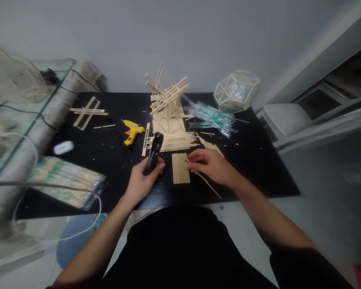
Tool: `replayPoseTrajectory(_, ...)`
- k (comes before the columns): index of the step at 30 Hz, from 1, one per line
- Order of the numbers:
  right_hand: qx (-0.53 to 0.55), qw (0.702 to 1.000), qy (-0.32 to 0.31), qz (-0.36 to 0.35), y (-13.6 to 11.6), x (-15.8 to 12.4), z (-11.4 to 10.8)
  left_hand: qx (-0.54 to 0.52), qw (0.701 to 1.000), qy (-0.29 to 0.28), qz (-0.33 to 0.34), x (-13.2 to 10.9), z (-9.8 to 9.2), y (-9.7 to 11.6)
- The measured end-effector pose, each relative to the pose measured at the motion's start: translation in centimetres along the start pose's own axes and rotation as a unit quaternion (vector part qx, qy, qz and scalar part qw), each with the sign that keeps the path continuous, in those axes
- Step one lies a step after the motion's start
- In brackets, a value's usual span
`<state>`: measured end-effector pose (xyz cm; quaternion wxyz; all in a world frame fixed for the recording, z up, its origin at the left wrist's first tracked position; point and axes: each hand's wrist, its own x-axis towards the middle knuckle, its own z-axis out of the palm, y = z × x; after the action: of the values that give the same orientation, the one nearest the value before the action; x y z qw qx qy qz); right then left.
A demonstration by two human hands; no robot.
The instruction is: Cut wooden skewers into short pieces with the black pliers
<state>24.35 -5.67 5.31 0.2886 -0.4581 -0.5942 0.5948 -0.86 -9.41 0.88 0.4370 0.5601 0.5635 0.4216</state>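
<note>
My left hand (140,178) is closed round a black plier-like tool (153,154), whose rounded head points away from me. Between the fingertips of my right hand (215,165) is a thin wooden stick (209,186), slanting down to the right over the black table. A small flat panel of sticks laid side by side (179,170) lies between my hands, close to the right fingertips. Just beyond it is a stack of longer wooden sticks (171,142), with a loose criss-cross pile of sticks (171,94) at the back.
A yellow glue gun (133,131) lies left of the stack, near crossed sticks (88,112) and a white case (63,147). Packaged sticks (69,180) lie front left. Clear wrappers (213,116) and a faceted stick frame (237,91) are at the right. A white cable (100,208) loops at left.
</note>
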Motion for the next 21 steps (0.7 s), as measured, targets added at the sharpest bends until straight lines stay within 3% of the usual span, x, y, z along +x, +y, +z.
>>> replayPoseTrajectory(3, 0.071, 0.997, -0.019, 0.017, 0.4, 0.4, 1.8, -0.064, 0.997, -0.022, -0.031, 0.3, 0.7, 1.5)
replayPoseTrajectory(7, 0.122, 0.991, -0.040, 0.030, 0.6, 0.6, 3.2, -0.120, 0.991, -0.039, -0.050, 0.4, 1.3, 2.0)
replayPoseTrajectory(16, 0.212, 0.974, -0.055, 0.056, 0.1, 0.2, 3.4, -0.261, 0.961, -0.008, -0.089, 0.4, 0.8, 1.7)
replayPoseTrajectory(21, 0.231, 0.969, -0.063, 0.058, -0.4, -0.4, 3.4, -0.273, 0.959, 0.013, -0.076, 0.2, 0.4, 1.8)
